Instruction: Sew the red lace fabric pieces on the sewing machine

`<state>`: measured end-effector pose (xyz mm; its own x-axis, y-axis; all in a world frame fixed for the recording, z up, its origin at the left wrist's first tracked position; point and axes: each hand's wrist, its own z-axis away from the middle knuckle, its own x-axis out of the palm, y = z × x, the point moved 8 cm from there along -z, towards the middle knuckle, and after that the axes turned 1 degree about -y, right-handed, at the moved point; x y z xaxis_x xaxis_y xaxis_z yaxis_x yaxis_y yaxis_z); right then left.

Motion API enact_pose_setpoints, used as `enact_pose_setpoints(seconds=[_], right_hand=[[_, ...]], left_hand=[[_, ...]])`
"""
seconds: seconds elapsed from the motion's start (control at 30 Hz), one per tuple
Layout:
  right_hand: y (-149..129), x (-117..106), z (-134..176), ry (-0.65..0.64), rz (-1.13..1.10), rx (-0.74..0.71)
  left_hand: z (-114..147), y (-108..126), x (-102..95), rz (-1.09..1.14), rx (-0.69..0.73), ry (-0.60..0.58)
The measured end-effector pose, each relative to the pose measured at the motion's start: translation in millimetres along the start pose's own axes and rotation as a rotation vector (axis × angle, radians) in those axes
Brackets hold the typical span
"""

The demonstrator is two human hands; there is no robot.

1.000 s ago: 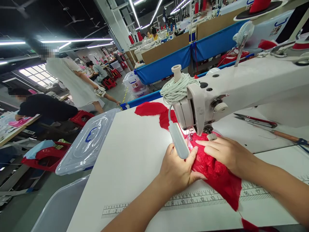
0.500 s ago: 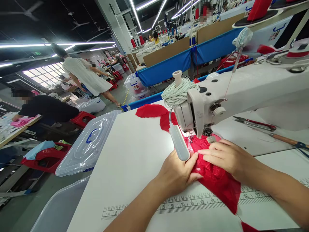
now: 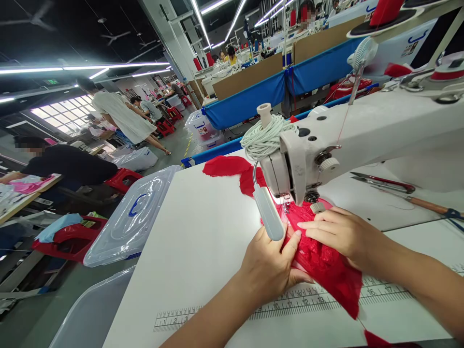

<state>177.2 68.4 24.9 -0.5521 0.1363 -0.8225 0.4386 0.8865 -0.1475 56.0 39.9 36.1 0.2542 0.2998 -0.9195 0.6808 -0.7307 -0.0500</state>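
Note:
A piece of red lace fabric [image 3: 322,258] lies under the presser foot [image 3: 285,207] of a white sewing machine [image 3: 348,137], its free end running down over the printed ruler. My left hand [image 3: 270,263] grips the fabric's left edge, with part of the cloth over its fingers. Flat on the lace, fingers stretched out, my right hand [image 3: 335,234] presses from the right side. A grey lamp [image 3: 268,212] hangs in front of the needle area and hides some of my left fingertips. More red pieces [image 3: 226,166] lie behind the machine head.
Thread snips [image 3: 384,182] and a wooden-handled tool [image 3: 427,205] lie right of the needle. Lidded clear bins [image 3: 126,217] stand beyond the table's left edge. A ruler scale [image 3: 268,311] runs along the front. Other people work in the background.
My left hand has shifted slightly, its thumb now further under the fabric's edge, which looks lifted. My right hand stays nearly in place. A person in white in the background has moved.

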Motion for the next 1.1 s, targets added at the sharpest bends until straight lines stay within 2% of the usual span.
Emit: enact_pose_setpoints(seconds=[0.53,0.73,0.97,1.1], right_hand=[[9,6,-4,-0.049,0.003,0.043],[9,3,-8,-0.047,0.006,0.065],[11,-4,-6,-0.05,0.005,0.062],[6,-14,-5,-0.052,0.079,0.059]], left_hand=[[0,-10,3.9,-0.133,-0.033,0.013],[-3,-14,3.3,-0.102,-0.042,0.044],[-1,-4,-0.1,-0.033,0.128,-0.012],[-2,2,-11.2,-0.024,0.163,0.038]])
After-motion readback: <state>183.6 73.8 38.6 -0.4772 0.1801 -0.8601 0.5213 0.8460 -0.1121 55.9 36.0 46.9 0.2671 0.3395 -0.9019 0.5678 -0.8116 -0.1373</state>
